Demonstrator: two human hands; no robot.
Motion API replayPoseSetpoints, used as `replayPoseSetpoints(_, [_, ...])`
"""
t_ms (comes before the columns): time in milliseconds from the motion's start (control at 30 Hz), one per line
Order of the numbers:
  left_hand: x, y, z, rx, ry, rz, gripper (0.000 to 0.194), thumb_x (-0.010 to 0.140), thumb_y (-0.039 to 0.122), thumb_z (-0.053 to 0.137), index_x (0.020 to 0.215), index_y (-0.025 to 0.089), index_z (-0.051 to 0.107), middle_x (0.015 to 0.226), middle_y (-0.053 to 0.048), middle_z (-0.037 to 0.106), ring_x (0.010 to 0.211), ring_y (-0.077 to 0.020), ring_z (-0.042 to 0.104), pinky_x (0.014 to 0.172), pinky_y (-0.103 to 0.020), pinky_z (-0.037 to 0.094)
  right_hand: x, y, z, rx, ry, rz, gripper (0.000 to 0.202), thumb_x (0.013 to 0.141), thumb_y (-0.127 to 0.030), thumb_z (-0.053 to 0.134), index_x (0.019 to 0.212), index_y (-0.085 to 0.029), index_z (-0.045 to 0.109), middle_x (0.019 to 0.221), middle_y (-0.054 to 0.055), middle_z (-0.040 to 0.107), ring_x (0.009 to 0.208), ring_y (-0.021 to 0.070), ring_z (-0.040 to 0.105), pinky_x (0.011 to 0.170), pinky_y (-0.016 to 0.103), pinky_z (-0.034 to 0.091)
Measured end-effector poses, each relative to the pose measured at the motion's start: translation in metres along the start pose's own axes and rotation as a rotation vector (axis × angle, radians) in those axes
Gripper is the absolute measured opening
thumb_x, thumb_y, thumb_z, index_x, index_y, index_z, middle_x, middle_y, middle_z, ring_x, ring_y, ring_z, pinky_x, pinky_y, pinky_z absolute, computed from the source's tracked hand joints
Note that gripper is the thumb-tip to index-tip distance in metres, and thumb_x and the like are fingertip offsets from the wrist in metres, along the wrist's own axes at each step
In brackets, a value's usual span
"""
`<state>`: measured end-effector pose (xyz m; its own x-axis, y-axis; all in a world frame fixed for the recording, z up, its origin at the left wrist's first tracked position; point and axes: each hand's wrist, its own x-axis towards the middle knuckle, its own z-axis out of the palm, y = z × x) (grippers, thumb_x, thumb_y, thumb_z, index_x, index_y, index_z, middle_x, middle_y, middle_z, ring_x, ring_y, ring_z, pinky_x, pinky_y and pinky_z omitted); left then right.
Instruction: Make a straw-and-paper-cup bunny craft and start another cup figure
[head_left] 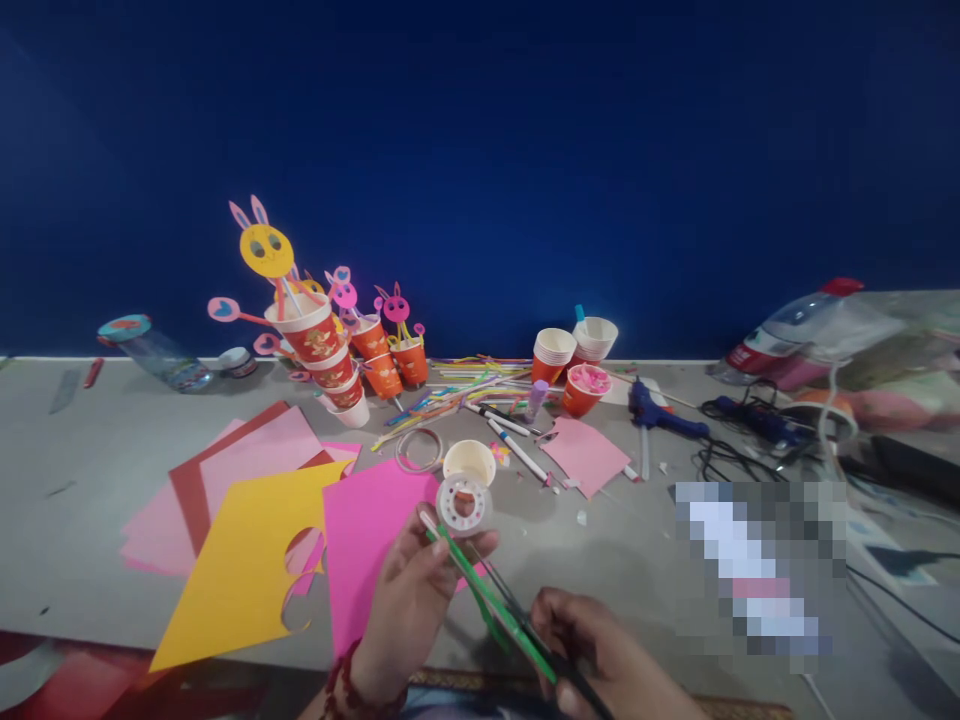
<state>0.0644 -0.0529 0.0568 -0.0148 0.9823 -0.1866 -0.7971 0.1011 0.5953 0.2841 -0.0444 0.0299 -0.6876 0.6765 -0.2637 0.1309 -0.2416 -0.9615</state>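
My left hand (416, 590), with a dark red bead bracelet at the wrist, pinches the upper end of long, thin green strips (487, 595), which look like straws or pipe cleaners. My right hand (589, 640) is wrapped round scissors (566, 670) with dark handles. Their grey blades lie along the green strips, pointing toward my left hand; I cannot tell if they touch. Just beyond my left fingertips is a clear round plastic piece (463, 505) with a ring of dark dots. Behind it stands a pale paper cup (469, 462).
Yellow paper (240, 560) with round cutouts and magenta paper (367, 530) lie left. Decorated bunny cups (307, 340) stand behind them. Colourful straws (450, 390), pens (517, 450) and a pink paper piece (586, 458) lie mid-table. A blue glue gun (664, 412) and a tilted bottle (787, 325) are right.
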Motion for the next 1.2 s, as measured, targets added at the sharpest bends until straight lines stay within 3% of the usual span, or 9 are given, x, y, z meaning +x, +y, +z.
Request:
replayPoseSetpoints(233, [0.001, -0.005, 0.001, -0.080, -0.025, -0.069, 0.016, 0.084, 0.021, 0.078, 0.098, 0.020, 0.070, 0.107, -0.007, 0.079, 0.100, -0.0296, 0.076, 0.106, -0.056, 0.050, 0.007, -0.005, 0.001, -0.078, 0.032, -0.056, 0.069, 0.064, -0.083, 0.072, 0.069, -0.022, 0.041, 0.063, -0.007, 0.037, 0.059, 0.0103, 0.029, 0.052, 0.023, 0.022])
replayPoseSetpoints(433, [-0.001, -0.006, 0.004, -0.084, 0.038, -0.095, 0.019, 0.080, 0.020, 0.082, 0.095, 0.019, 0.070, 0.106, -0.007, 0.079, 0.097, -0.0292, 0.077, 0.106, -0.055, 0.050, 0.015, -0.004, 0.009, -0.014, 0.073, 0.006, 0.078, 0.053, -0.095, 0.065, 0.068, -0.022, 0.041, 0.059, -0.009, 0.035, 0.056, 0.0091, 0.029, 0.050, 0.023, 0.021])
replayPoseSetpoints(800, [0.000, -0.007, 0.008, -0.034, 0.054, -0.063, 0.024, 0.080, 0.023, 0.083, 0.099, 0.019, 0.070, 0.108, -0.006, 0.079, 0.095, -0.0263, 0.078, 0.104, -0.049, 0.053, 0.019, -0.004, 0.015, -0.048, 0.089, -0.111, 0.071, 0.068, -0.091, 0.060, 0.069, -0.023, 0.039, 0.058, -0.009, 0.036, 0.052, 0.0086, 0.030, 0.049, 0.022, 0.024])
replayPoseSetpoints(1033, [-0.001, -0.008, 0.007, -0.033, 0.054, -0.071, 0.025, 0.079, 0.024, 0.084, 0.096, 0.021, 0.066, 0.093, -0.004, 0.082, 0.091, -0.0261, 0.079, 0.097, -0.045, 0.057, 0.020, -0.002, 0.016, -0.075, 0.077, -0.136, 0.071, 0.071, -0.091, 0.056, 0.069, -0.023, 0.036, 0.059, -0.009, 0.034, 0.053, 0.0089, 0.029, 0.049, 0.022, 0.023])
replayPoseSetpoints(1200, [-0.002, -0.009, 0.009, -0.056, 0.068, -0.077, 0.029, 0.077, 0.024, 0.086, 0.097, 0.022, 0.066, 0.102, -0.003, 0.081, 0.090, -0.0258, 0.079, 0.094, -0.043, 0.059, 0.018, -0.002, 0.017, -0.157, 0.096, -0.172, 0.071, 0.074, -0.092, 0.050, 0.069, -0.023, 0.036, 0.059, -0.008, 0.032, 0.055, 0.0098, 0.029, 0.051, 0.024, 0.023])
